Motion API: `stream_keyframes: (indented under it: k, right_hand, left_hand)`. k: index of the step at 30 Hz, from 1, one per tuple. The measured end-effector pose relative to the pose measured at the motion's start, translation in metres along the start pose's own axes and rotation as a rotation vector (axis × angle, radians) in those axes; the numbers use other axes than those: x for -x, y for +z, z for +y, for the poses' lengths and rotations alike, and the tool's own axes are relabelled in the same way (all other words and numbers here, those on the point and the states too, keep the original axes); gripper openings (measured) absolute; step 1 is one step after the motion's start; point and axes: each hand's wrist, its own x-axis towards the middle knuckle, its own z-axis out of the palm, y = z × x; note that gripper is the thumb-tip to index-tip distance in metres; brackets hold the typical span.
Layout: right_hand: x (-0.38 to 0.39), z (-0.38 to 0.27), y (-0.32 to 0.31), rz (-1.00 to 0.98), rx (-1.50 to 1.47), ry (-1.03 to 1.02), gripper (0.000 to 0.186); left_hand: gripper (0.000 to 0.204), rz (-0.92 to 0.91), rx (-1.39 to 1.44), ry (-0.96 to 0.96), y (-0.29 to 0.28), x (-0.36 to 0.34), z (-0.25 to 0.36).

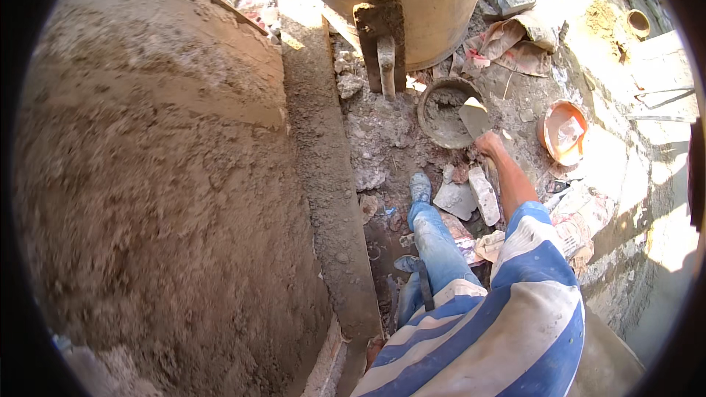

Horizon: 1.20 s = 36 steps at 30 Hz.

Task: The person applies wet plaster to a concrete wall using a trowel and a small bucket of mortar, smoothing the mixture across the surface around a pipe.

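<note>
Mortar-coated brown wall (169,191) fills the left: broadly covered, though the rough face looks unfinished. Sunlit, rubble-strewn ground (382,136) spreads right, tan cylindrical drum (441,0) ahead. Round dark bowl (424,121) holds grey mix (443,105); over it, the right hand (488,144) clasps a flat metal trowel (475,116); left hand unseen.

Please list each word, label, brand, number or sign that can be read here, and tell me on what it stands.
No text can be read.
Crumpled sacks: reddish marks, too small and blurred to read.
Trowel in the right hand: no lettering visible.
</note>
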Motion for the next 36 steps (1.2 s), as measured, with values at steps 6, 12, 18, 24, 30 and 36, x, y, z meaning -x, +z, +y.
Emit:
stream_keyframes:
  k: [6,12,18,24,30,36]
  right_hand:
    - [-0.068,-0.063,0.043,-0.212,-0.082,-0.012,0.037]
    - [-0.025,-0.085,0.049,-0.333,-0.816,0.073,0.025]
    - [-0.012,-0.065,0.058,-0.28,-1.031,-0.02,0.017]
    - [0.025,-0.038,0.06,-0.347,-1.118,-0.031,0.014]
    - [0.094,-0.077,0.036,-0.319,-1.433,-0.091,0.012]
    - [0.241,-0.085,-0.077,-0.177,-1.822,-0.406,0.02]
  left_hand:
    - [0.042,0.046,0.042,-0.201,0.013,0.001,0.062]
    - [0.043,0.041,-0.006,-0.256,0.022,0.023,0.126]
    - [0.042,0.056,0.226,-0.132,-0.013,-0.033,0.103]
    - [0.032,0.122,0.204,0.022,0.007,-0.032,0.108]
    - [0.044,0.112,0.29,0.244,0.008,-0.043,0.055]
    - [0.049,0.159,0.349,0.365,-0.018,-0.032,-0.021]
